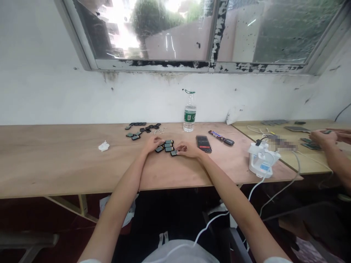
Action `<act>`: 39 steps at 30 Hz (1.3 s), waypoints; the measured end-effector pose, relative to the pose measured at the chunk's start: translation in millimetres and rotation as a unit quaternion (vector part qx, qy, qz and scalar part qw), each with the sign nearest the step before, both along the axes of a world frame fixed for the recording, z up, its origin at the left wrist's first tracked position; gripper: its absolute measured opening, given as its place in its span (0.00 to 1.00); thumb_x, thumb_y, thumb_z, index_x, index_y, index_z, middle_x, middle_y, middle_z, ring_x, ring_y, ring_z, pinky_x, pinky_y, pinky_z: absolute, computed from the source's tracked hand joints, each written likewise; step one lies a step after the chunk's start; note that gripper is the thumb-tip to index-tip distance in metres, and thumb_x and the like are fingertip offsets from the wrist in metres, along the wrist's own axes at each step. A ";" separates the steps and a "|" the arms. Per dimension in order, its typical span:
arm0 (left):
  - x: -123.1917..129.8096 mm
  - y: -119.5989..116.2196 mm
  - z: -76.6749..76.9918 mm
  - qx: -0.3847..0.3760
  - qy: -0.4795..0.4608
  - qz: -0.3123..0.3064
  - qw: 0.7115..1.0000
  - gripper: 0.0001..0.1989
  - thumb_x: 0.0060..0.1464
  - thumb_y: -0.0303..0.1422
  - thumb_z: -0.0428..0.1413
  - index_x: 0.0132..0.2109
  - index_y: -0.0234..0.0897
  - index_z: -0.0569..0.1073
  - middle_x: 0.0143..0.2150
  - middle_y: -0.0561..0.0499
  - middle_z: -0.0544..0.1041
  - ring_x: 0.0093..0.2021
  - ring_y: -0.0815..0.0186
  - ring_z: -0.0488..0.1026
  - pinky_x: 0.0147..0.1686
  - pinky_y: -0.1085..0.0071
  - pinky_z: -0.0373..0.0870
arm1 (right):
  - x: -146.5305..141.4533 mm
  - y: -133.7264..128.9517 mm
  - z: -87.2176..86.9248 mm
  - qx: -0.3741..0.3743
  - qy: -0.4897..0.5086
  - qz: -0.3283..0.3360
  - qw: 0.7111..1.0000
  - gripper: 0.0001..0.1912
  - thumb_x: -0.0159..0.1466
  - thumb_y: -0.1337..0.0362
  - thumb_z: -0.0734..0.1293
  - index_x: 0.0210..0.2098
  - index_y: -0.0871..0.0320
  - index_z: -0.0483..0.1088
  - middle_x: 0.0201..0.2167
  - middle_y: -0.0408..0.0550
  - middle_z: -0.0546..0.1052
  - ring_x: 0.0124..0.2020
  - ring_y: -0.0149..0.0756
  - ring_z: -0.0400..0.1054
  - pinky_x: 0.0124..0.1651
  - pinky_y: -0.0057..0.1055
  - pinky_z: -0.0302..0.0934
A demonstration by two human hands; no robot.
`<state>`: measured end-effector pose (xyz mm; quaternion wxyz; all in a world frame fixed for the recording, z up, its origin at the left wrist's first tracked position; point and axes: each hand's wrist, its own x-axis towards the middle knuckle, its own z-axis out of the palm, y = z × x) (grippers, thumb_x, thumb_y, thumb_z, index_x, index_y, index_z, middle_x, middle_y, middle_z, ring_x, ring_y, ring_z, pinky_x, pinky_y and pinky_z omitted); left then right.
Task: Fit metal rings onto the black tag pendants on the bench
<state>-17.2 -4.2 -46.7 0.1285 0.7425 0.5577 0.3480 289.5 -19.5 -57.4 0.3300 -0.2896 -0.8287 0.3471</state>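
Note:
Several small black-edged modules with grey-green faces (169,145) lie grouped in short rows on the wooden table in front of me. At the left side of this group is my left hand (153,144), its fingers curled together; what they hold, if anything, is hidden. One module (173,153) lies at the group's lower right corner. My right hand (188,149) has its thumb and fingertips closed on the right end of that module. Just beyond my left hand are more such modules (135,137), and black pieces (149,129) lie farther back.
Small pale bits (157,131) are scattered behind the group. A water bottle (189,113) stands near the wall. To the right are a phone (203,143), a wrapped snack bar (216,134) and a white power strip (261,162) with cables. Crumpled tissue (104,146) lies left. Another person's hands (325,138) work far right.

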 end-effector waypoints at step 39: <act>67.7 29.8 -1.7 -0.074 0.063 -0.131 0.987 0.18 0.58 0.49 0.65 0.38 0.39 0.89 0.35 0.45 0.87 0.34 0.56 0.80 0.37 0.64 0.76 | -11.3 49.4 -29.3 0.064 -0.038 -0.167 0.983 0.08 0.65 0.65 0.73 0.43 0.57 0.80 0.40 0.49 0.85 0.40 0.38 0.77 0.46 0.33 0.72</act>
